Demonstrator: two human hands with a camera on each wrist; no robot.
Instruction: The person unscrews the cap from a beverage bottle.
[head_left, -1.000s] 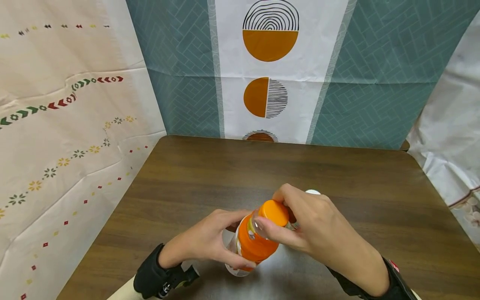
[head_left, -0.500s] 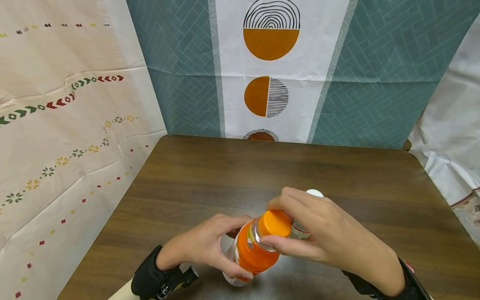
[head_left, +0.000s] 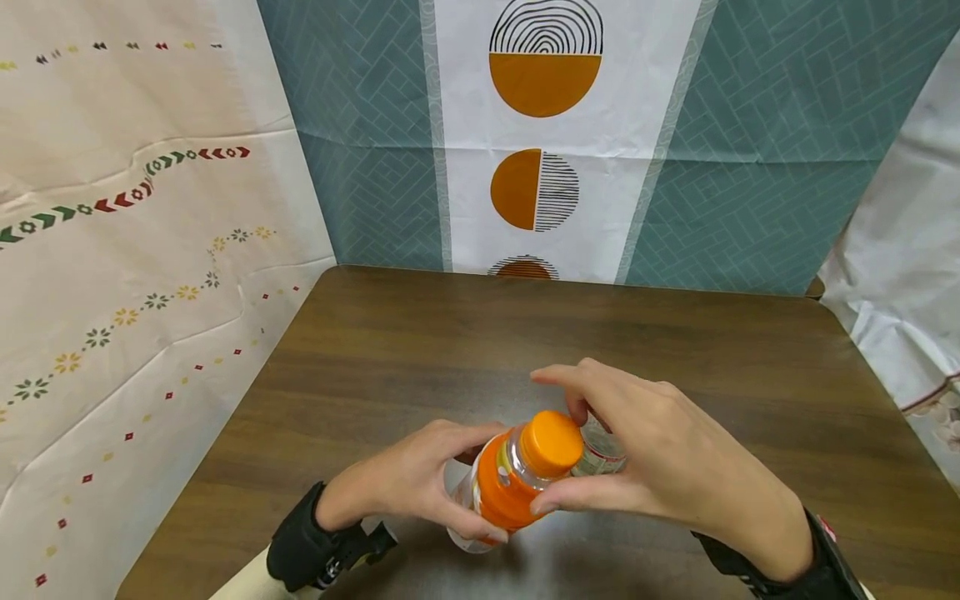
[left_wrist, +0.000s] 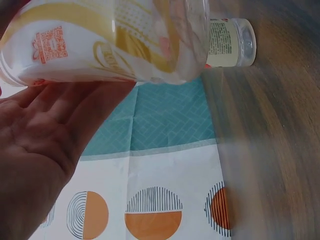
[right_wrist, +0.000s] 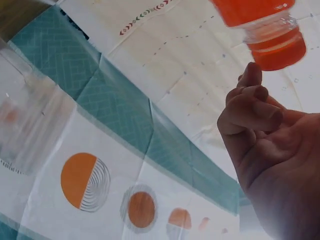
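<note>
My left hand [head_left: 427,479] grips a clear plastic bottle [head_left: 504,487] with an orange sleeve and a white and yellow label. It leans to the right, its orange cap [head_left: 551,444] on the neck. A printed square code shows on the bottle [left_wrist: 100,42] in the left wrist view. My right hand [head_left: 652,446] is spread around the cap side, index finger raised behind the cap and thumb tip near the bottle's shoulder. In the right wrist view, the fingers of my right hand [right_wrist: 270,145] stand just apart from the cap [right_wrist: 280,50].
A clear jar [head_left: 598,454] with a pale label stands behind the bottle, partly covered by my right hand; the left wrist view shows the same jar [left_wrist: 225,42]. Beneath is a brown wooden table [head_left: 420,333]. Patterned cloths [head_left: 757,167] hang behind and at the sides.
My right hand has let go of the orange cap, its fingers spreading away from it. More of the jar behind shows. My left hand keeps its grip on the bottle.
</note>
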